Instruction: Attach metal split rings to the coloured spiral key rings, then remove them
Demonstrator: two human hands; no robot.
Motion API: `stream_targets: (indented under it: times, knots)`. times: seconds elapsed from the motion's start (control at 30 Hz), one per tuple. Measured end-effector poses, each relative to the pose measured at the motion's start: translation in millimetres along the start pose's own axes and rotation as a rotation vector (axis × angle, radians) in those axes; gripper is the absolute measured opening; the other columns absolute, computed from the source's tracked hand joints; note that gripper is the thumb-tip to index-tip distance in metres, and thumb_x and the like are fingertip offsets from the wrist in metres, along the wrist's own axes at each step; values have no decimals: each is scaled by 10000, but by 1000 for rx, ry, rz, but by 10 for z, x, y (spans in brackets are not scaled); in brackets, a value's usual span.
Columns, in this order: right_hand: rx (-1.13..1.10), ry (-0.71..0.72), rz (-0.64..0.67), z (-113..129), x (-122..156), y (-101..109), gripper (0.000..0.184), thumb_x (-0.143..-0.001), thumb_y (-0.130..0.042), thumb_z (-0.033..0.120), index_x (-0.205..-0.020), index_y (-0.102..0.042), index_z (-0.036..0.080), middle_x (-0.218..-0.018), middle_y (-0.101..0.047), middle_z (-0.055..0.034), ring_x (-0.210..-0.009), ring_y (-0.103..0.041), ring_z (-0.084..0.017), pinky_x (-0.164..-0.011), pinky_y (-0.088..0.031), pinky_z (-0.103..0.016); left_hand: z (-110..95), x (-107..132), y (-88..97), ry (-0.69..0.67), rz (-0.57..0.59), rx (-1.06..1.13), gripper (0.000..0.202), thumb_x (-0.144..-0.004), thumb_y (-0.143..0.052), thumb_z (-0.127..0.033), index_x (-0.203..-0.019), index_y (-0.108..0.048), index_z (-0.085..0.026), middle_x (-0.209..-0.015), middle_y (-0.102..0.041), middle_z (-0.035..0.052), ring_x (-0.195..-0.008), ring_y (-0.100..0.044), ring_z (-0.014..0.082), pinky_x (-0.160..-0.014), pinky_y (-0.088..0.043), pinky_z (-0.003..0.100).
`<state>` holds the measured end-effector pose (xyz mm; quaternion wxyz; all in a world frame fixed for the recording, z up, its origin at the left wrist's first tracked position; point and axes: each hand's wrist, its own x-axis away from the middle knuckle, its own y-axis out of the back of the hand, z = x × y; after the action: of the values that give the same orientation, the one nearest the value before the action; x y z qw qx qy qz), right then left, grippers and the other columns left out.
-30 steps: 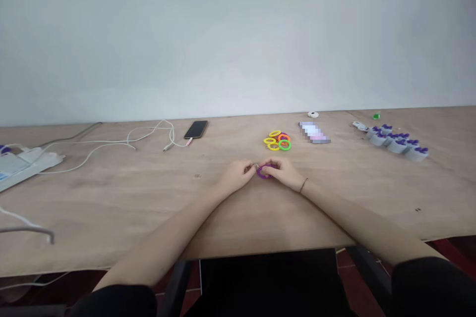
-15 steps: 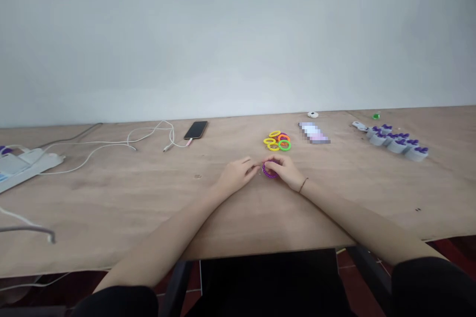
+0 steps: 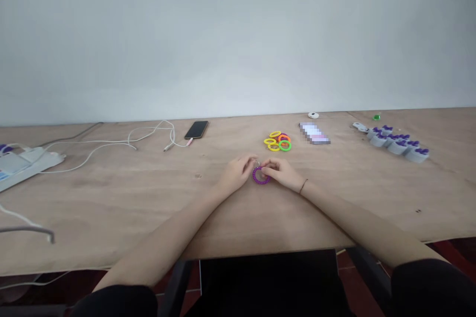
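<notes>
A purple coil wristband hangs or lies just over the wooden table, between my two hands. My right hand pinches its upper right side between thumb and fingers. At the top of the coil is a small shiny metal ring. The fingers of my left hand are closed at that metal ring, though their tips are partly hidden. Beyond my hands lies a loose group of coil wristbands: yellow ones, an orange one, a green one and a purple one partly covered.
A dark phone with a white cable lies at the back left. A blurred-out phone and a white round object are behind the wristbands. Grey-white pieces with purple tops stand right. A power strip sits left.
The purple coil wristband has shifted left and turned, so more of its loop shows. The metal ring is now at its top, by my left fingers.
</notes>
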<state>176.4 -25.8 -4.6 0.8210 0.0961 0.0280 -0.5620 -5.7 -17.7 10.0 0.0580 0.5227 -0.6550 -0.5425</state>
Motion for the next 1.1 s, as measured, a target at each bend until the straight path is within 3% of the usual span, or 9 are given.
stream_targets:
  times: [0.1,0.4,0.73,0.9,1.03,1.1]
  knots:
    - [-28,10,-13,-13,-7,0,184,-732,-584,303,-845,-555,160,-661,-603,10,-636,-568,-124,-668,-456,-283,8,-4,-4,-14,31,47,240,-893,-400,-248,-1037,-589,-213,-1006,-652,26,-909,-593,154,-826,-438,271]
    - [-65,24,-49,-63,-22,13,246,-744,-582,375,-846,-540,155,-678,-600,2,-586,-543,-107,-613,-446,-266,2,-14,5,98,72,55,232,-873,-429,-274,-1003,-607,-198,-774,-672,-5,-625,-577,118,-660,-445,229]
    - [1,52,-82,-52,-22,9,282,-755,-563,420,-855,-565,157,-712,-614,-11,-616,-555,-118,-619,-459,-271,-7,-7,8,77,120,176,222,-854,-429,-260,-964,-618,-222,-923,-686,-9,-802,-623,144,-760,-480,261]
    - [-3,57,-120,-49,-32,6,270,-744,-576,412,-844,-564,161,-731,-636,-21,-697,-593,-144,-685,-473,-293,-56,7,27,109,133,207,243,-850,-411,-226,-1004,-598,-202,-902,-684,-6,-756,-624,136,-735,-488,257]
    - [-8,54,-159,-45,-31,5,262,-728,-598,390,-860,-557,167,-773,-649,-28,-719,-608,-150,-701,-479,-303,-84,7,21,91,136,317,261,-866,-444,-316,-1066,-562,-197,-958,-674,18,-811,-628,144,-737,-493,256]
    - [-5,66,-163,-42,-25,5,268,-728,-604,382,-878,-556,165,-789,-655,-36,-736,-616,-156,-708,-482,-307,-79,2,12,59,122,272,264,-856,-476,-343,-1056,-571,-200,-940,-668,21,-815,-619,148,-722,-486,255]
